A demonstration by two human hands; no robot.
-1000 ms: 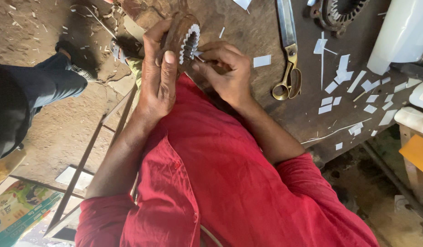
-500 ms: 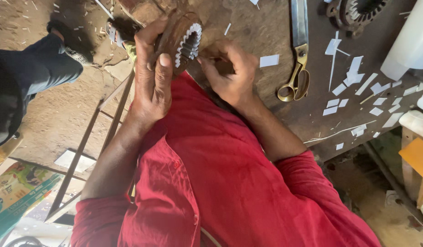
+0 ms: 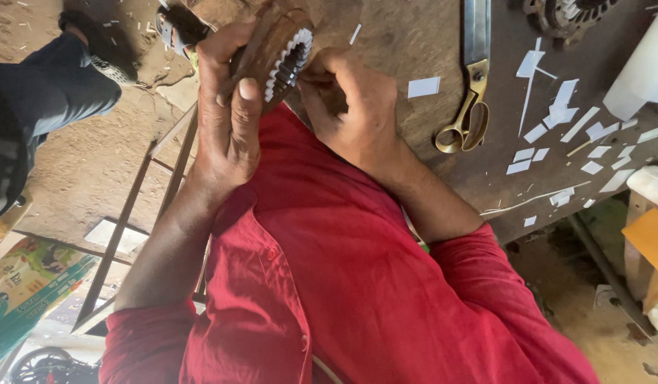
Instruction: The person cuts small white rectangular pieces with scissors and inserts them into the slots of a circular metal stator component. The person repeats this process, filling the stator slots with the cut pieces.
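Down at your lower left, on the ground beside the metal frame, lies 1 printed package (image 3: 27,284): a flat, rectangular bag or box, tilted, with a green border running along its edges and a busy picture panel of yellow, red and blue in the middle. Its far end is cut off by the edge of your view, so you cannot see its full shape. Just above and right of it, under the frame, lies 1 pale flat sheet (image 3: 115,235), roughly rectangular and plain grey-white; whether it is a label or only a scrap cannot be told. You have no signs and no screens in view.
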